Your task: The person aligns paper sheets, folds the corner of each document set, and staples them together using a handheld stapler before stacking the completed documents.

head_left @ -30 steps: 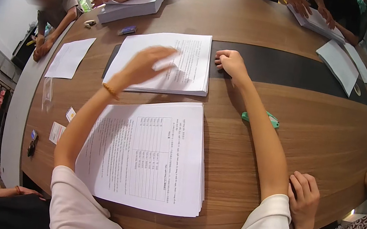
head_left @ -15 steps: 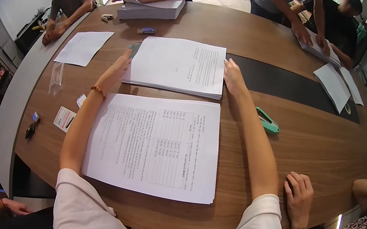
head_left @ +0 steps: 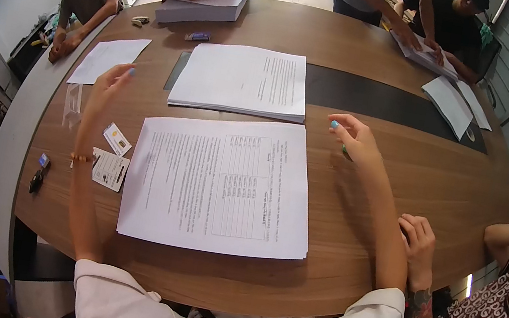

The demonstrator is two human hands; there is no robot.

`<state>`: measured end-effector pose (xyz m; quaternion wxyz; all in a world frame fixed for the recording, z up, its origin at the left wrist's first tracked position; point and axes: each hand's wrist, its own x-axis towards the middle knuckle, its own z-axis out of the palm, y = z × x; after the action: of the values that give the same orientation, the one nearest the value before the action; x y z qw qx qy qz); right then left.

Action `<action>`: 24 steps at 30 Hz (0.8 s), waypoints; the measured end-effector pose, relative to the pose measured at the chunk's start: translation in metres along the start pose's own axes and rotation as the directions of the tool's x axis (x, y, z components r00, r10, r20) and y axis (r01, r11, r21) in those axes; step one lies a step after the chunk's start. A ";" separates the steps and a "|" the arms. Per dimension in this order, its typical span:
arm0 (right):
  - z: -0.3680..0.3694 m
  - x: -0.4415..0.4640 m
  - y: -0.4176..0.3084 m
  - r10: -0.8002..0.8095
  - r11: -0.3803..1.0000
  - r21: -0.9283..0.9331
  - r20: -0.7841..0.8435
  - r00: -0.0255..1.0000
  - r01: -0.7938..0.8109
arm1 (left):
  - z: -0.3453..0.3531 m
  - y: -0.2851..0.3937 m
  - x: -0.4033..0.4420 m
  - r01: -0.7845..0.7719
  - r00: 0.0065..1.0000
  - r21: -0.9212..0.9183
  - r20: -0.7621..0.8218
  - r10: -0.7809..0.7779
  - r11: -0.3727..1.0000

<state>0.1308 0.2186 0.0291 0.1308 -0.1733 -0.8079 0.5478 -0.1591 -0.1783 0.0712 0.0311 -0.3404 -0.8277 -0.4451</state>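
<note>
Two stacks of printed paper lie before me: a far stack (head_left: 234,80) and a near stack (head_left: 215,186) whose top sheet shows a table of text. Off the left side of the far stack, my left hand (head_left: 110,82) is raised with loosely bent fingers and nothing in them. My right hand (head_left: 358,140) hovers right of both stacks, empty, thumb apart from the fingers. Beneath it a bit of a green tool (head_left: 346,150) shows, the rest hidden. Neither hand touches paper.
Cards (head_left: 110,169), a loose sheet (head_left: 108,60) and a clear plastic piece (head_left: 72,105) lie at left. Co-workers handle paper stacks (head_left: 200,10) across the table. A person's hand (head_left: 416,245) rests on the table at right. More sheets (head_left: 447,106) lie far right.
Both my hands have let go of the far stack's sides and moved apart, left hand to the left, right hand to the right. The view has shifted slightly.
</note>
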 end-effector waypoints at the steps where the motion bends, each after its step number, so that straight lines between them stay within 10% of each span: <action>1: 0.000 -0.009 -0.003 -0.144 0.983 -0.119 -0.024 0.989 0.140 | 0.012 0.041 -0.014 -0.065 0.996 0.022 0.059 0.064 0.998; 6: 0.002 -0.048 -0.028 -0.112 0.967 -0.231 -0.014 0.994 0.105 | 0.093 0.156 -0.069 -0.429 0.804 0.140 0.508 0.307 0.892; 9: 0.009 -0.058 -0.029 -0.183 0.957 -0.233 -0.022 0.983 0.173 | 0.141 0.142 -0.062 -0.458 0.846 0.292 0.434 0.310 0.840; 11: 0.023 -0.067 -0.031 -0.178 0.962 -0.213 -0.008 0.984 0.172 | 0.164 0.142 -0.043 -0.336 0.875 0.259 0.441 0.199 0.905; 15: 0.056 -0.114 -0.047 -0.666 0.578 -0.489 0.178 0.724 0.653 | 0.199 0.123 -0.018 -0.212 0.871 0.043 0.461 0.169 0.976; 24: 0.073 -0.142 -0.037 -0.695 0.245 -0.592 0.446 0.564 0.768 | 0.211 0.126 -0.010 -0.131 0.870 -0.038 0.475 0.133 0.991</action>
<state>0.2252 0.0840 0.0338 0.2509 0.2111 -0.9432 0.0534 -0.0237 0.0228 0.0307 -0.1437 -0.4950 -0.7837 -0.3466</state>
